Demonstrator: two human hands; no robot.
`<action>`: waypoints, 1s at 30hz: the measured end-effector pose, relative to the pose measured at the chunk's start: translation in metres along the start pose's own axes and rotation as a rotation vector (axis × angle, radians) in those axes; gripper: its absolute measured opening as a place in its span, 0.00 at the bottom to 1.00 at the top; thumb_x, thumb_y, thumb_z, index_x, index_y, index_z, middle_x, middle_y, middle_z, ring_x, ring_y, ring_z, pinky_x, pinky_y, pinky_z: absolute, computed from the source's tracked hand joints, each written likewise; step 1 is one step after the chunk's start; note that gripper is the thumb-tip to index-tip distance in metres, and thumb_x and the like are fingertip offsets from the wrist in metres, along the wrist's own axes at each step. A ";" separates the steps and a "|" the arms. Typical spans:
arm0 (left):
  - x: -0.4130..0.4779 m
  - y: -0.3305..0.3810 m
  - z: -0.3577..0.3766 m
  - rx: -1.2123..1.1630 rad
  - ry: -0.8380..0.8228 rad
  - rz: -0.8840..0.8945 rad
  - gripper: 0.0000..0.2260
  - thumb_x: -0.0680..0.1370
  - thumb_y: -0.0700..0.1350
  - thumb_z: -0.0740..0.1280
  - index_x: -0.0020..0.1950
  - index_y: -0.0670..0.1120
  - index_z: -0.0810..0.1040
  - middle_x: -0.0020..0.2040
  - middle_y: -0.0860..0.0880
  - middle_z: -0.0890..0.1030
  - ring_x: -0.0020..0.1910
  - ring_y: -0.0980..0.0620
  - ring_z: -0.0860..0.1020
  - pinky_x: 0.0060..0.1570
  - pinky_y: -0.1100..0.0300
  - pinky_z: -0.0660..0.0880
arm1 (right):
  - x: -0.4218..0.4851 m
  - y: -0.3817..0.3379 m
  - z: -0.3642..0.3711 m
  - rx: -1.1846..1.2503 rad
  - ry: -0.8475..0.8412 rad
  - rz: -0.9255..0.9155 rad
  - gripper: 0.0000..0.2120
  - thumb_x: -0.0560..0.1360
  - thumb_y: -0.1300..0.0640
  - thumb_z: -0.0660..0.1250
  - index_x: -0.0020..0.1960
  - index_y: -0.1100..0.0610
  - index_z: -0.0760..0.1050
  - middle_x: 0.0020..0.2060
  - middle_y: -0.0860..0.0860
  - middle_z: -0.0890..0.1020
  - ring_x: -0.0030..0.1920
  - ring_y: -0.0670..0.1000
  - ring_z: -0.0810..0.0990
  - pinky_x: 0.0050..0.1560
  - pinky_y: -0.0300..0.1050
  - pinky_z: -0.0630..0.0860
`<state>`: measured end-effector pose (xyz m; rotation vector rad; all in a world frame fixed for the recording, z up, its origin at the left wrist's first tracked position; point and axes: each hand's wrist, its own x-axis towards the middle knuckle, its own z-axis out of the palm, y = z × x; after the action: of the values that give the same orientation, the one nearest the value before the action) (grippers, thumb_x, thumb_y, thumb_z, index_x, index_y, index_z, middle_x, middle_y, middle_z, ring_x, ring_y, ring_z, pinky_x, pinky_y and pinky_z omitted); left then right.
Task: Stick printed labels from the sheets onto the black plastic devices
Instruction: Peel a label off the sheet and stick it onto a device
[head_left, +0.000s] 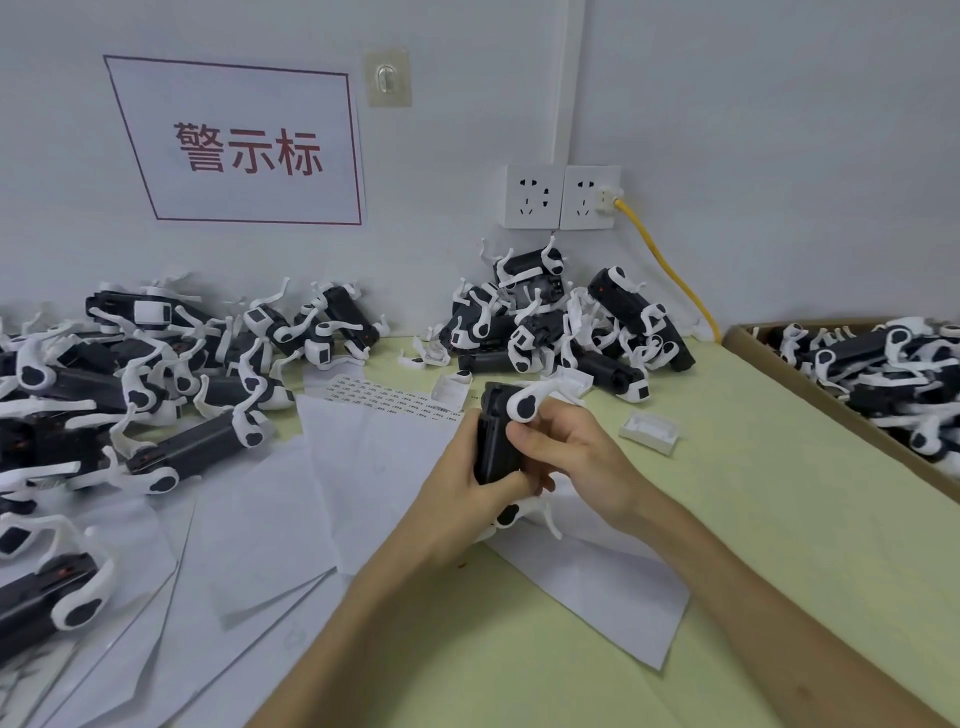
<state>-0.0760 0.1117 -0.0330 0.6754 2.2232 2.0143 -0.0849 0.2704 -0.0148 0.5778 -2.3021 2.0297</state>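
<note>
Pale grey wall (779, 130) is backing the bench, with a red-bordered paper sign (244, 145) hanging at the upper left. Below it, at the left edge, a heap of devices (130, 389) is sprawling: matte black blocky bodies with glossy white curved arms and rounded ends. I cannot tell whether these are carrying labels. Thin white backing sheets (260, 519) are fanning out at lower left, looking blank and peeled, which suggests a good many labels are already used.

Just above centre, a printed label sheet (384, 397) is lying flat with rows of small print showing, so stock is remaining.

At centre, the left hand (462, 467) is wrapping its fingers round the black body of one device (496, 441), holding it upright above the matte yellow-green table (753, 467). The right hand (566, 452) is curling against the device's right face, fingertips pressing on it. No label is visible there, so this is probably the pressing-down step.

Behind, a second heap (561, 322) is leaning against the wall under white sockets (561, 197) and a yellow cable (670, 265). At the right edge, a cardboard box (779, 366) is holding many more devices, so plenty of work seems to be waiting.
</note>
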 end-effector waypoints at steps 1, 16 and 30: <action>0.000 0.000 0.000 0.001 -0.004 0.000 0.17 0.76 0.34 0.69 0.62 0.46 0.72 0.47 0.45 0.86 0.49 0.47 0.85 0.51 0.58 0.81 | 0.000 0.001 0.000 0.004 -0.009 -0.006 0.25 0.75 0.52 0.66 0.52 0.76 0.69 0.35 0.59 0.74 0.30 0.50 0.73 0.29 0.41 0.68; 0.002 0.002 0.005 -0.048 0.049 -0.124 0.20 0.68 0.43 0.72 0.58 0.43 0.74 0.51 0.37 0.82 0.54 0.36 0.81 0.60 0.37 0.77 | 0.000 0.004 -0.001 0.043 -0.024 -0.021 0.14 0.76 0.55 0.67 0.37 0.60 0.68 0.30 0.51 0.73 0.31 0.52 0.72 0.32 0.42 0.71; 0.003 0.000 0.005 -0.052 0.101 -0.191 0.21 0.66 0.46 0.72 0.56 0.42 0.73 0.51 0.33 0.79 0.47 0.38 0.80 0.51 0.40 0.77 | 0.002 0.010 0.001 0.074 -0.017 -0.004 0.15 0.82 0.62 0.63 0.36 0.57 0.68 0.28 0.46 0.70 0.29 0.47 0.71 0.32 0.39 0.71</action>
<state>-0.0768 0.1176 -0.0331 0.3490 2.1849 2.0438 -0.0895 0.2699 -0.0243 0.6053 -2.2407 2.1244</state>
